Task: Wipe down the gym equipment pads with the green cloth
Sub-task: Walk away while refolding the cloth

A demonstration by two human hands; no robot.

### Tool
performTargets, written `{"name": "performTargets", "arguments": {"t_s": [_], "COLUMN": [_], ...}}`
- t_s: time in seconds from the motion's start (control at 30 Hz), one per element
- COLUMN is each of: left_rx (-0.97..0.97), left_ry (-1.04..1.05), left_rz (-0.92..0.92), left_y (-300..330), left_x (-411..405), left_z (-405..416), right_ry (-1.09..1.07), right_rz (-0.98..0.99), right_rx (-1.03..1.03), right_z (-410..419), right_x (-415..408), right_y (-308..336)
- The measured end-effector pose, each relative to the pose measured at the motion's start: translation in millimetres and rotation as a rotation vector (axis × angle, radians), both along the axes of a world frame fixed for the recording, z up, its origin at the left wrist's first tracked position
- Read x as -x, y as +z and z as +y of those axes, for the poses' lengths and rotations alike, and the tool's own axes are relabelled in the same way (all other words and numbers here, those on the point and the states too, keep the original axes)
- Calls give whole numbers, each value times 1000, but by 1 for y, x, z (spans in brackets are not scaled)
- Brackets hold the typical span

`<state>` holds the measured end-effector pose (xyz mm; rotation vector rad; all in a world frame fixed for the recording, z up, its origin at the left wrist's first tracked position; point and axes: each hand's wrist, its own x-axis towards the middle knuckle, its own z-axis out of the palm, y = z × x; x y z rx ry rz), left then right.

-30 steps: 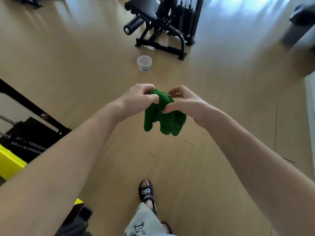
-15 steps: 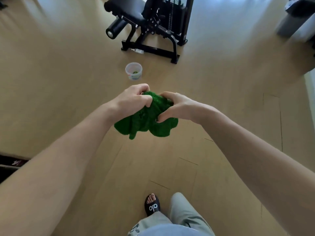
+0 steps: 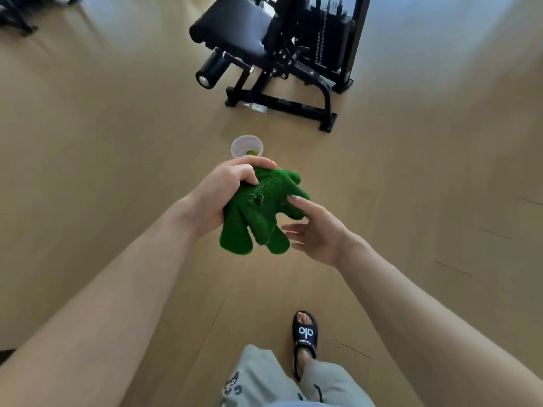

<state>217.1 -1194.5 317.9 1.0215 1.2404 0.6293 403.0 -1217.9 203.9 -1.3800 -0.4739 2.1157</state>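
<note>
The left hand (image 3: 223,195) grips the bunched green terry cloth (image 3: 261,212); the right hand (image 3: 317,233), fingers spread, seemingly touches its edge. Beyond the hands stands a black padded gym machine (image 3: 264,45).

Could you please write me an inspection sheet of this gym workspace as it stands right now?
Surface: tan wood-plank floor, no spill visible.
Job's things: green cloth bunched, held in the air, a small hole in it; black seat pad and roller pad on the weight machine ahead, not yet touched.
Clutter: clear plastic cup on the floor before the machine; small clear item by its base.
Hands: left hand grips the cloth; right hand open, fingertips at the cloth's edge.
Cables: nothing seen.
Surroundings: black slide sandal and grey trousers below; dark equipment at top left, blurred.
</note>
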Motion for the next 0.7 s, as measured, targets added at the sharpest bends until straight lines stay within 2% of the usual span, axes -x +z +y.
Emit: {"name": "performTargets", "arguments": {"t_s": [0.13, 0.27, 0.37, 0.47, 0.7], "left_rx": [13, 56, 112, 135, 127], "left_ry": [77, 127, 110, 90, 103], "left_rz": [-22, -96, -164, -200, -69], "left_y": [-4, -14, -24, -29, -30], "left_x": [8, 31, 48, 67, 111], "left_z": [94, 191, 268, 348, 524], "right_ry": [-131, -200, -189, -287, -405], "right_rz": [129, 162, 190, 327, 229], "right_rx": [-20, 34, 52, 56, -7], "right_z": [90, 190, 266, 339, 505], "right_x": [10, 31, 57, 82, 117], "right_y": [-6, -11, -16, -27, -21]}}
